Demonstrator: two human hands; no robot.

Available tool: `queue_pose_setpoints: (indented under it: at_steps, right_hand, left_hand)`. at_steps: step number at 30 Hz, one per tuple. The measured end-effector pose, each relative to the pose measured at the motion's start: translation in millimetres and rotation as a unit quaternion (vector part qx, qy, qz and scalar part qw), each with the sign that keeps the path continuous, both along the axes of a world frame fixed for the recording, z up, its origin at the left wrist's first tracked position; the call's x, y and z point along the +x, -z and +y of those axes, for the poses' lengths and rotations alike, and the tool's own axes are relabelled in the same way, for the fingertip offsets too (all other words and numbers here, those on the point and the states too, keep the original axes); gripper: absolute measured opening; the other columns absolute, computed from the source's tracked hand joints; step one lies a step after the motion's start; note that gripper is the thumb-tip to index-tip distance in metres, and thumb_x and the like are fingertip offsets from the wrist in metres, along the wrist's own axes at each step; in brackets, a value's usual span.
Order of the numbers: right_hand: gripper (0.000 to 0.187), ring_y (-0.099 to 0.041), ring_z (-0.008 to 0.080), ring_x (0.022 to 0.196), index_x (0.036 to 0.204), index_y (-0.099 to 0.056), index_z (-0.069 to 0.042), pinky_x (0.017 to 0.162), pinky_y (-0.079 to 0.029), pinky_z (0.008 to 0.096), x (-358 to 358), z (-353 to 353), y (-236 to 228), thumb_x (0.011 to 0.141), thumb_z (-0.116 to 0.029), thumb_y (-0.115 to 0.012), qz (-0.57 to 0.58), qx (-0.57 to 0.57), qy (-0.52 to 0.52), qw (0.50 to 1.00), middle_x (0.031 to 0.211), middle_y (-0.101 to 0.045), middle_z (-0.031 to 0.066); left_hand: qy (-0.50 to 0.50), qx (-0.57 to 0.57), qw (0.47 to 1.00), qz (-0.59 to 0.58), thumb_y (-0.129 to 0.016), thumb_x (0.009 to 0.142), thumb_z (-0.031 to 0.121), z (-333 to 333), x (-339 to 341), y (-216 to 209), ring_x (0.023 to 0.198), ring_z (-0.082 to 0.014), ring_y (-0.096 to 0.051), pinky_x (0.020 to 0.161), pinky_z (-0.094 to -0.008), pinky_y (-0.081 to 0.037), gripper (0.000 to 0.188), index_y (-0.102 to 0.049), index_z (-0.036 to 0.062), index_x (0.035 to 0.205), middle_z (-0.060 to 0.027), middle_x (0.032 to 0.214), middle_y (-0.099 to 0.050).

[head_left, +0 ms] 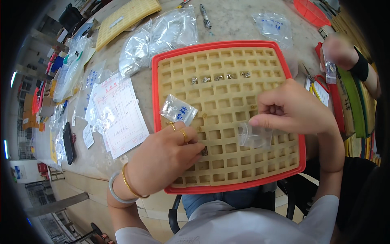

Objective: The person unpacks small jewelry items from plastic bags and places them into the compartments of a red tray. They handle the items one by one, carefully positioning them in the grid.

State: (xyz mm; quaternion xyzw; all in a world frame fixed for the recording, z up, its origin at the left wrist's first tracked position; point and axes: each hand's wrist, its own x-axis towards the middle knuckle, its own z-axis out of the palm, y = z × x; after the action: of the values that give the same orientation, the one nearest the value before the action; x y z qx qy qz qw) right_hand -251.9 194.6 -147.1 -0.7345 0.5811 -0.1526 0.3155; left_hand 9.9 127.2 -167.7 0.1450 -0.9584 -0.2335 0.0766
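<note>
A cream tray of square pockets (217, 131) with a raised red rim (227, 190) lies before me. My left hand (162, 156) rests over its near left part, fingertips closed at a pocket on a small dark metal piece (204, 151). Just beyond those fingers lies a small clear zip bag with blue handwriting (178, 110). Above the right half, my right hand (298, 107) is curled, its thumb and fingers pinching the edge of a small clear plastic bag (255, 137). Several silvery metal pieces (218, 77) sit in a row of pockets toward the far side.
Printed paper slips (122, 116) and clear bags (172, 30) lie left and beyond the tray. A pen (205, 16) and another cream tray (126, 18) are farther off. Red-handled scissors (321, 81) lie at the right, near another person's blurred hand (341, 51).
</note>
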Motion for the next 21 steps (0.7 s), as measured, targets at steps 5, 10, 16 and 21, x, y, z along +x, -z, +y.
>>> queue_pose_setpoints:
  at_steps: [5, 10, 16, 21]
  right_hand:
    - [0.034, -0.054, 0.0221, 0.047, 0.063, -0.057, -0.002, 0.048, -0.041, 0.0304, 11, 0, 3, 0.081, -0.03, -0.064, -0.038, 0.022, -0.019, 0.999, 0.053, -0.055, 0.0091]
    - [0.028, -0.054, 0.0182, 0.048, 0.069, -0.059, -0.001, 0.048, -0.041, 0.0286, 16, 3, 3, 0.082, -0.026, -0.064, -0.093, 0.055, -0.01, 0.994, 0.055, -0.056, 0.0082]
    - [0.023, -0.055, 0.011, 0.055, 0.088, -0.064, 0.0, 0.052, -0.044, 0.0246, 27, 10, 13, 0.081, -0.021, -0.065, -0.203, 0.063, -0.013, 0.977, 0.064, -0.06, 0.0057]
    - [0.019, -0.051, 0.0034, 0.055, 0.093, -0.064, 0.0, 0.049, -0.04, 0.0189, 34, 9, 18, 0.081, -0.015, -0.066, -0.218, 0.082, -0.018, 0.972, 0.068, -0.061, 0.0009]
  left_hand:
    - [-0.018, -0.006, 0.999, -0.033, -0.074, 0.062, 0.006, 2, -2, 0, 0.071, -0.0232, -0.056, 0.062, -0.033, -0.047, 0.022, -0.064, 0.0073, 0.082, -0.0043, 0.077, -0.056]
    - [-0.008, 0.098, 0.995, 0.019, -0.072, 0.063, 0.001, -13, -3, 8, 0.066, -0.0175, -0.057, 0.056, -0.0279, -0.046, 0.021, -0.064, 0.0076, 0.081, -0.0035, 0.076, -0.057]
    - [-0.17, 0.449, 0.877, 0.011, -0.066, 0.076, -0.001, -9, -9, -5, 0.065, -0.0069, -0.061, 0.059, -0.0177, -0.049, 0.007, -0.062, -0.0004, 0.082, -0.0046, 0.079, -0.065]
    - [-0.167, 0.56, 0.804, 0.105, -0.063, 0.082, 0.001, -4, -18, 5, 0.074, -0.0124, -0.065, 0.064, -0.0215, -0.054, 0.012, -0.061, -0.005, 0.092, -0.0095, 0.081, -0.066]
